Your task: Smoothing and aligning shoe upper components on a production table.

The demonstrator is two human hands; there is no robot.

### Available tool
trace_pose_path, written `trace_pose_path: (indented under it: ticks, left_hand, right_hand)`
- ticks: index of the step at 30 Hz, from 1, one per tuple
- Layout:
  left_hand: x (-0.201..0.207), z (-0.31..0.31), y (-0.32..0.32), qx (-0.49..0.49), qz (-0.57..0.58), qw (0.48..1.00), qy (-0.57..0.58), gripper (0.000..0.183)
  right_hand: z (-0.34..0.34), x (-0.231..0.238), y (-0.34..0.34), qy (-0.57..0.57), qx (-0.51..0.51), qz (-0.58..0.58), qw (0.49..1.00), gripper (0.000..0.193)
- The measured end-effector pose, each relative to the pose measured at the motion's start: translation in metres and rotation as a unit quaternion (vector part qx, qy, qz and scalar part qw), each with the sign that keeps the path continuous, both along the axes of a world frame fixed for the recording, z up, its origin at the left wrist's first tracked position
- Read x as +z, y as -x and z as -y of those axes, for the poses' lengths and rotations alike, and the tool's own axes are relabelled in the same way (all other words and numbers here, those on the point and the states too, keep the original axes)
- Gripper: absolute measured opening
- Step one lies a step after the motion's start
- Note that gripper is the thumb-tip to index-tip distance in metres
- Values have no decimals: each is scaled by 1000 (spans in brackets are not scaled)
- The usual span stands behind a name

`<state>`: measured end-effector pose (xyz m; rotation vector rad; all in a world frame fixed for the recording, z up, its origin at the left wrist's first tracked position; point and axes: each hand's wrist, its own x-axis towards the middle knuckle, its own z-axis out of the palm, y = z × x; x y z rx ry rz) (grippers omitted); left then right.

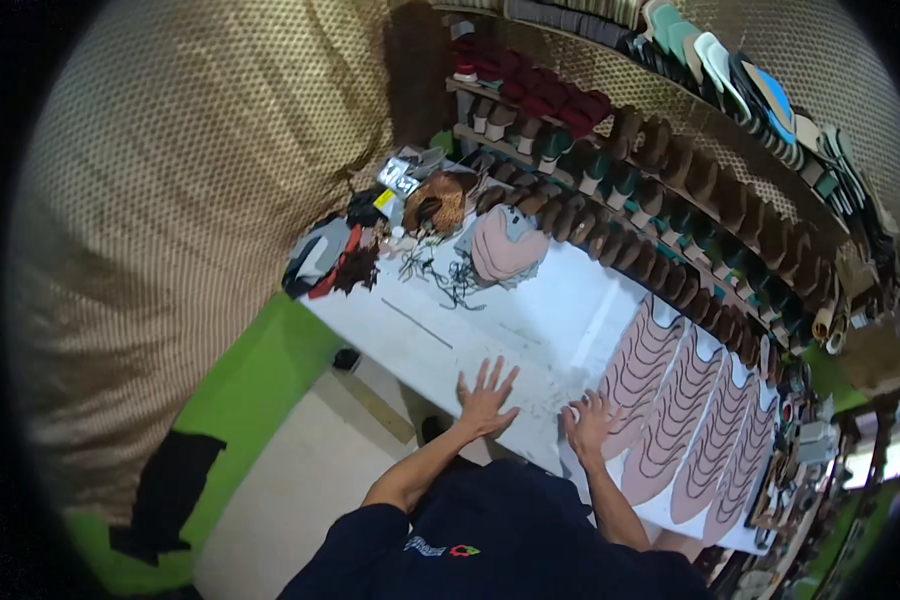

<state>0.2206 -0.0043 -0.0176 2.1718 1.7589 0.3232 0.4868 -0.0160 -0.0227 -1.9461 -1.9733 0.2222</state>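
Note:
My left hand (487, 401) lies with fingers spread at the front edge of the white table (420, 345), holding nothing. To its right, my right hand (590, 424) rests with fingers apart, its fingertips beside the nearest row of pink shoe-upper pieces (638, 365). Those pieces overlap in several long rows, each piece edged with a dark curved line. Farther back on the table sits a stack of pink and grey cut pieces (508, 245), with a tangle of dark cords (450, 275) next to it.
Shelves of brown, green and red shoes (660, 190) line the table's far side. Soles (735, 85) fill a higher shelf. Scraps (355, 265) and a brown patterned bundle (435, 205) lie at the table's left end. A woven curtain (190, 200) hangs at left; tools crowd the right end.

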Motion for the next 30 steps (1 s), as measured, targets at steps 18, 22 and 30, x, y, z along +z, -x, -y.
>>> trace_pose_path:
  ticks: [18,22,30]
  left_hand:
    - [24,-154,201,-46,-34,998,-37,98]
    - [35,-166,193,-37,-21,999,-22,95]
    - [40,-199,176,-12,-33,998,44,92]
  right_hand:
    - [-198,32,202,-44,19,-1,999,16]
    - [-267,32,206,-61,58,20,996,15]
    - [-343,28,204,-16,164,-40,986,16]
